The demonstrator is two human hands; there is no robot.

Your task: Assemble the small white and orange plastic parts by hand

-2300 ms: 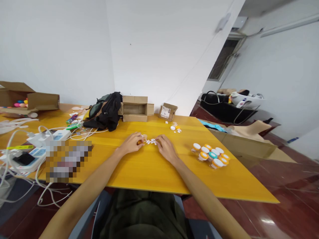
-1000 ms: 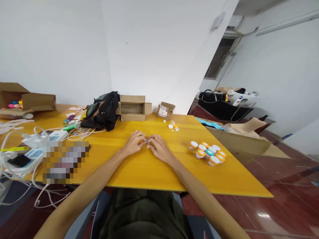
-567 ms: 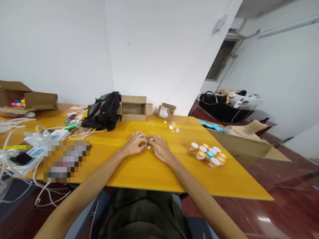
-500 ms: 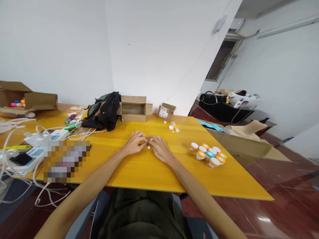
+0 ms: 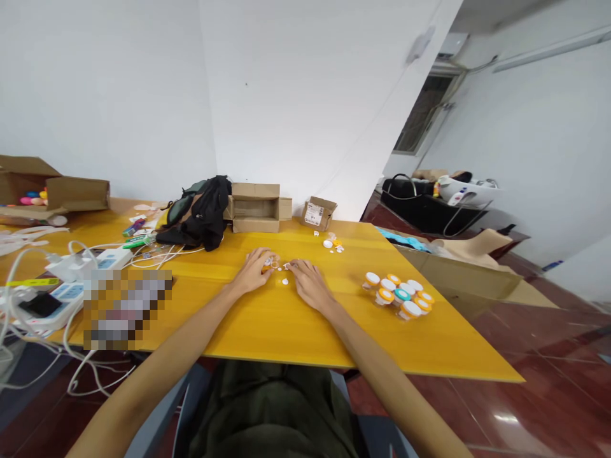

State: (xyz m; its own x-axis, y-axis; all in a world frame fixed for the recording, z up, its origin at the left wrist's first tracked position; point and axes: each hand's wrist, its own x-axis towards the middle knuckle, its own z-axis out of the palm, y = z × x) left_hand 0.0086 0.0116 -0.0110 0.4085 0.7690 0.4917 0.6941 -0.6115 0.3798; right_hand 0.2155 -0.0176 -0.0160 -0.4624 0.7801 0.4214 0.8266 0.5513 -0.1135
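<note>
1 open cardboard box (image 5: 79, 192) with coloured balls (image 5: 35, 198) stands at the far left of the yellow table (image 5: 248, 331), then white power strips (image 5: 71, 293) and a black backpack (image 5: 207, 219). Near the middle the left hand (image 5: 252, 273) curls around a small orange-and-clear container (image 5: 273, 261), with 2 little white pieces (image 5: 285, 281) on the table between the hands. The right hand (image 5: 312, 285) is drawn narrow at a white cutout (image 5: 287, 266), whether gripping it I cannot tell, and well apart at far right sits a cluster of jars (image 5: 402, 294) with orange, white and teal lids
</note>
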